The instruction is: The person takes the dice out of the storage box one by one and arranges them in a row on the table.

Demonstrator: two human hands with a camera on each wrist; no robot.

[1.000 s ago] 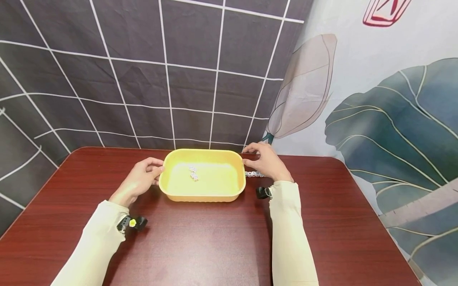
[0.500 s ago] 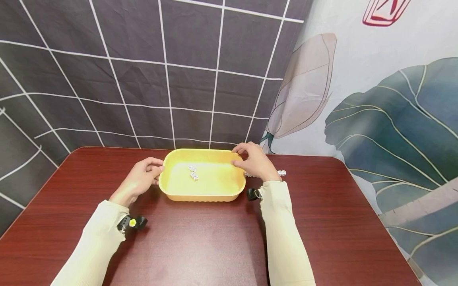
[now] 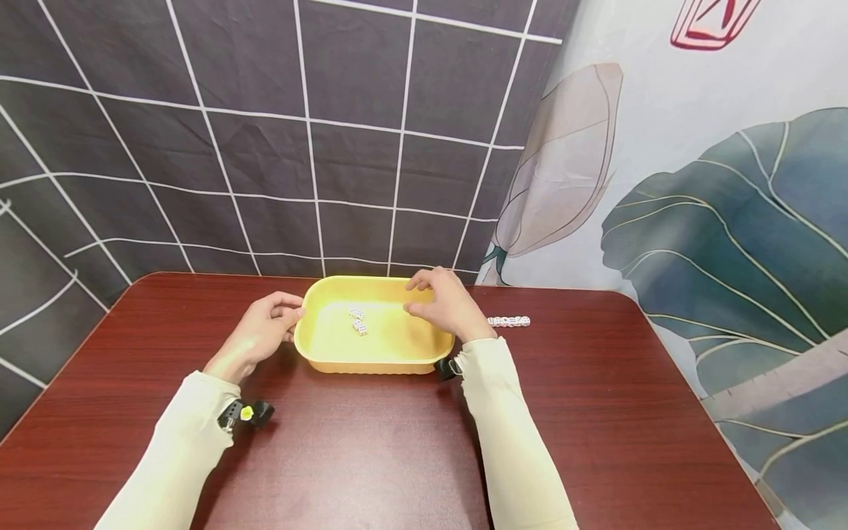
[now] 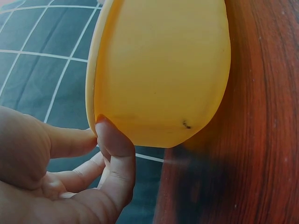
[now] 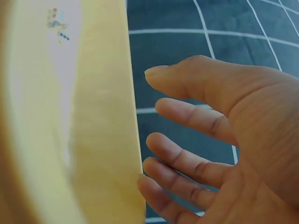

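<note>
Toward eight o'clock from the right hand (image 3: 447,303), its fingers parted and holding nothing above the yellow tub (image 3: 374,367), a small cluster of dice (image 3: 360,327) lay on the tub's floor, long axis eleven-to-five, neither hand clearly nearer. At the tub's nine o'clock end the left hand (image 3: 254,333) pinched the rim (image 4: 90,84), while a row of dice (image 3: 509,322) ran nine-to-three on the table (image 3: 371,456) past the three o'clock end.

One left hand (image 3: 257,335), one right hand (image 3: 445,302), one table (image 3: 384,456), one yellow tub (image 3: 374,366), at least two dice (image 3: 360,327) inside, one dice row (image 3: 510,322) outside.
</note>
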